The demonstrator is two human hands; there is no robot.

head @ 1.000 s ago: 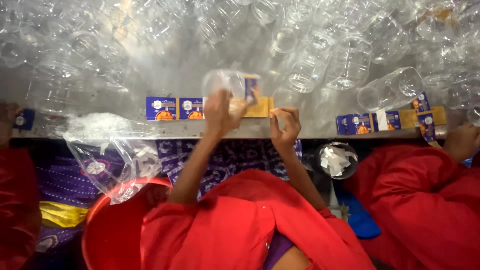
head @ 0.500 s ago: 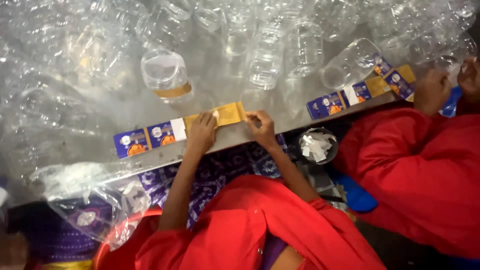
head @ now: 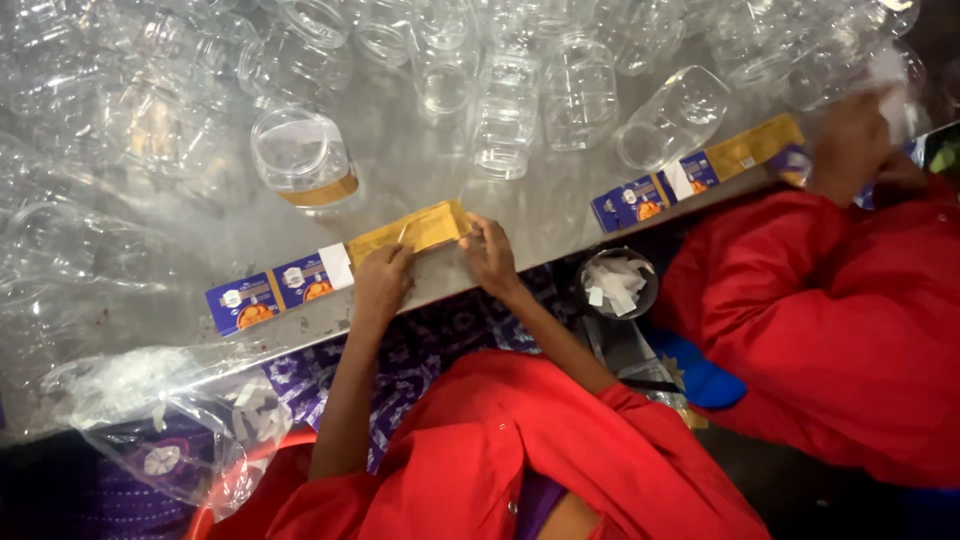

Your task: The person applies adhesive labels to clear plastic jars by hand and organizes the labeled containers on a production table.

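The left hand [head: 383, 283] lies on the left end of a yellow label [head: 410, 230], its fingers pressed flat on the strip near the table [head: 420, 170] edge; it is not clenched, and whether it pinches the label or only presses it down cannot be told. The right hand [head: 490, 255] is at the right end of the same label, its fingertips pinching the edge there. The label lies on the steel table close to its near edge, between the 2 hands, and runs leftward into a blue strip [head: 275, 288] with orange and white patches, still flat on the table. Just beyond the label, to the left, stands a clear jar [head: 303, 160] with a yellow band round its base. Past it the far part of the table is crowded with more empty clear jars [head: 520, 90], most lying on their sides. To the right a second strip [head: 690, 170], blue at its near end and yellow at the far end, lies along the table edge, and a co-worker's hand [head: 850, 145] in a red sleeve rests at its far end. Between the 2 people, below the table edge, sits a small round bowl [head: 617, 283] of white paper scraps. At the near left a clear plastic bag [head: 170, 410] hangs off the table edge.
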